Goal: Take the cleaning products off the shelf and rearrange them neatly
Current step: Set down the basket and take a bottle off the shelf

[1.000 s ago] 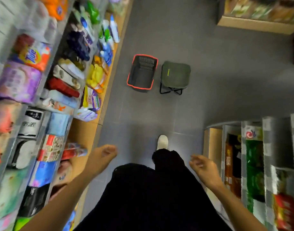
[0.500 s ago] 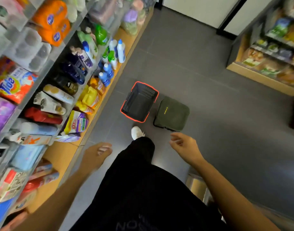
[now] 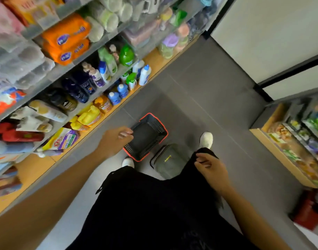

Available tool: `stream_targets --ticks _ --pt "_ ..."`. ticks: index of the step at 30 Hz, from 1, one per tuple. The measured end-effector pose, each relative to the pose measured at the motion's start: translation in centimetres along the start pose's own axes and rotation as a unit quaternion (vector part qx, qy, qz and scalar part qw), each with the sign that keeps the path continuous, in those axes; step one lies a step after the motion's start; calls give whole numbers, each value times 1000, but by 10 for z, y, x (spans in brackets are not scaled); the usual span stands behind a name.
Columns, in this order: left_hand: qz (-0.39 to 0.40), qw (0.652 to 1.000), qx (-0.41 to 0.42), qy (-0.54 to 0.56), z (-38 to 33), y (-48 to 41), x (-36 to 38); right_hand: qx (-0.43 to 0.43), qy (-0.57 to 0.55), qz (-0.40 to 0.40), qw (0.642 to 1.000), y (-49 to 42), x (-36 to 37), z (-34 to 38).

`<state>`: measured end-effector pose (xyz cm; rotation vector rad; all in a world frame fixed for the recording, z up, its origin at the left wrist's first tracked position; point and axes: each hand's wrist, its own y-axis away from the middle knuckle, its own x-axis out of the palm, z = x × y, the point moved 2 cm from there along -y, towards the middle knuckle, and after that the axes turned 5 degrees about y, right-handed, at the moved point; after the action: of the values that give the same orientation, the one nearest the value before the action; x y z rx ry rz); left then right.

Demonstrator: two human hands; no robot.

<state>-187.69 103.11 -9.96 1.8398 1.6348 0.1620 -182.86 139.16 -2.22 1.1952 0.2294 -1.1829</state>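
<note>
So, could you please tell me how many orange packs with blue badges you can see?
2. The upper orange pack is at the picture's upper left; the lower orange pack sits just beneath it. Others may be hidden behind.

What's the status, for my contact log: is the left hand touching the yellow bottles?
Apart. The head view shows grey floor between the left hand and the yellow bottles.

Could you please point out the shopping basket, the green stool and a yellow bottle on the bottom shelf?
shopping basket (image 3: 145,139), head view, bare inside floor.
green stool (image 3: 168,160), head view, seat top.
yellow bottle (image 3: 89,115), head view, its body.
</note>
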Motion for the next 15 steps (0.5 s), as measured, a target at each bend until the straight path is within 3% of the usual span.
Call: stream_targets --ticks 5,9,15 --pt "-69 997 -36 16 -39 -81 37 -86 34 119 989 -145 -40 17" --pt "-137 985 -100 9 -50 -130 66 -211 76 152 963 -284 -54 57" --pt "-214 957 -192 42 -31 -163 95 -339 102 238 904 -424 -10 153"
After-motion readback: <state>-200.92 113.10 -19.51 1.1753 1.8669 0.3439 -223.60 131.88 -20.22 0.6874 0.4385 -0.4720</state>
